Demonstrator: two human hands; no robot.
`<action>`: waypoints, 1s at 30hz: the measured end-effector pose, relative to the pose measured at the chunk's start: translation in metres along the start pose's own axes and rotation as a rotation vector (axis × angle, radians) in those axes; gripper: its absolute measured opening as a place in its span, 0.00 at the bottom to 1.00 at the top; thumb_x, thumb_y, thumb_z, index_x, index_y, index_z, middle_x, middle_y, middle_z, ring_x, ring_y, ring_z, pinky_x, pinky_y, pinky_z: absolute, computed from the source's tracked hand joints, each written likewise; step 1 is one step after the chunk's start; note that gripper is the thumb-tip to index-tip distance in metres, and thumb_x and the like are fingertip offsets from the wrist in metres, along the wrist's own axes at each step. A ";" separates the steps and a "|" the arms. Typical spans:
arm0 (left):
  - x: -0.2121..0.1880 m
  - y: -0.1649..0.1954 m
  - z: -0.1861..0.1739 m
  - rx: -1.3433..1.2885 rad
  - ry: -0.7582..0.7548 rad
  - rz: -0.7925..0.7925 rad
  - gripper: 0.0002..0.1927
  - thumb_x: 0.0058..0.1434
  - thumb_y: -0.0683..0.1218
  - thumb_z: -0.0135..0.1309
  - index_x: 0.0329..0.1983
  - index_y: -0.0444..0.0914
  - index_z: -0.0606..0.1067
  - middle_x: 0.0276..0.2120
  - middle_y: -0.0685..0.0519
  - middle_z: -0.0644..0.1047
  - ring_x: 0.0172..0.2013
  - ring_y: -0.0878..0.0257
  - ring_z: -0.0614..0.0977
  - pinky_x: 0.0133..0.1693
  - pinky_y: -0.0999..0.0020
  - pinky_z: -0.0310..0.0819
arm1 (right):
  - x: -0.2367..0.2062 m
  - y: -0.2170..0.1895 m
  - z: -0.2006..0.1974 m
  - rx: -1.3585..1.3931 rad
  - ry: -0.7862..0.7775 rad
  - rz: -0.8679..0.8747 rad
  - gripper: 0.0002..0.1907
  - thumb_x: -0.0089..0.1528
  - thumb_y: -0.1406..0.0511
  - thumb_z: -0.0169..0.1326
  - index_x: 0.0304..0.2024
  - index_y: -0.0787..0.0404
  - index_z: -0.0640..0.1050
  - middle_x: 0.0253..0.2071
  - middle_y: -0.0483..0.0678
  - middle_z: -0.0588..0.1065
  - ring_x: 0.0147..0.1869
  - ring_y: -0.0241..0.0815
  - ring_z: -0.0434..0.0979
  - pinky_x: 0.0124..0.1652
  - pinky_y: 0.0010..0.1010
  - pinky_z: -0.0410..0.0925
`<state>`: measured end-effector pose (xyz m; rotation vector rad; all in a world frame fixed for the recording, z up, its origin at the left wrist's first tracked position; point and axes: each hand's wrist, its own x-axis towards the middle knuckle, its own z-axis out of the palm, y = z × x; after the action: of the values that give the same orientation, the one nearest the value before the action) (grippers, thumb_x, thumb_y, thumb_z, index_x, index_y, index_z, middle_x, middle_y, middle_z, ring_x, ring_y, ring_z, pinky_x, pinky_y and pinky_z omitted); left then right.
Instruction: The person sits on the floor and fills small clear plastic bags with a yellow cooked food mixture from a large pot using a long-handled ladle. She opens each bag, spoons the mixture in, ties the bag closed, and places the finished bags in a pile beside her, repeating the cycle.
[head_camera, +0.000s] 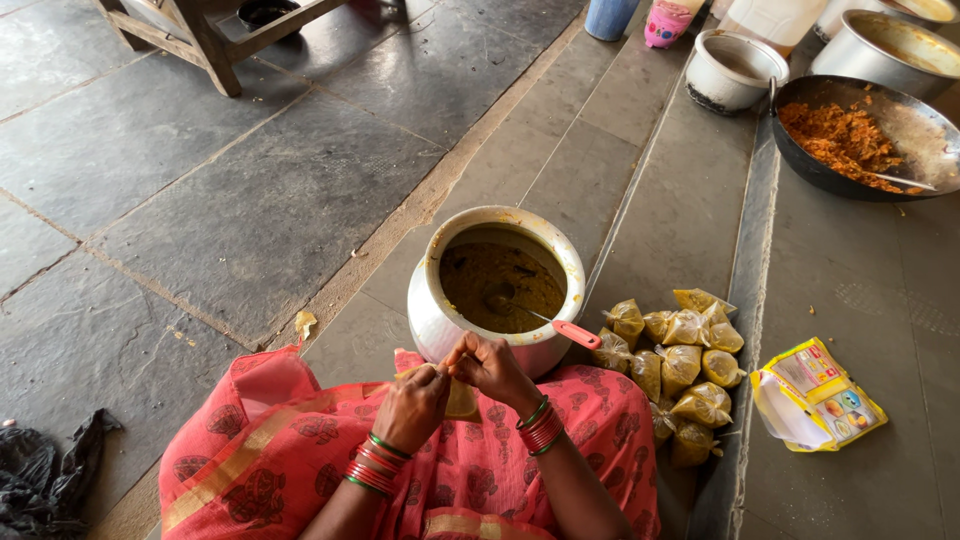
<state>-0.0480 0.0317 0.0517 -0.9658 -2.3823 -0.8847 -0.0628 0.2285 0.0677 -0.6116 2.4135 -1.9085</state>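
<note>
Both hands (455, 385) pinching yellow pouch (460, 400) beside curry pot (500, 285)

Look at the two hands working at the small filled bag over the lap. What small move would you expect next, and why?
Probably set the bag down on the pile of filled bags at the person's right. Both the left hand and right hand pinch its neck as if tying it, and the tied bags already lie there beside the pot.
</note>
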 end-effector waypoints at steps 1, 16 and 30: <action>-0.002 -0.001 0.002 0.027 -0.020 0.023 0.07 0.62 0.40 0.55 0.41 0.31 0.77 0.28 0.49 0.74 0.27 0.56 0.77 0.28 0.61 0.75 | 0.001 0.003 -0.001 0.111 -0.002 0.047 0.04 0.64 0.72 0.60 0.36 0.65 0.76 0.32 0.42 0.77 0.34 0.25 0.73 0.34 0.19 0.70; -0.007 0.014 0.003 0.154 -0.004 0.208 0.23 0.56 0.37 0.53 0.56 0.23 0.72 0.34 0.48 0.72 0.36 0.57 0.78 0.34 0.64 0.79 | -0.001 0.004 -0.012 0.088 -0.048 0.167 0.02 0.63 0.74 0.59 0.37 0.65 0.82 0.34 0.42 0.78 0.32 0.27 0.70 0.31 0.20 0.65; -0.016 -0.034 0.051 -1.080 -0.082 -0.951 0.10 0.61 0.39 0.62 0.40 0.25 0.84 0.26 0.46 0.82 0.23 0.64 0.79 0.25 0.70 0.73 | 0.010 -0.030 0.003 -0.433 -0.053 -0.215 0.10 0.58 0.65 0.64 0.42 0.57 0.78 0.43 0.47 0.79 0.51 0.47 0.80 0.54 0.39 0.70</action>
<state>-0.0695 0.0406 -0.0078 -0.0123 -2.3073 -2.6495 -0.0628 0.2172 0.0975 -0.9559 2.8445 -1.3972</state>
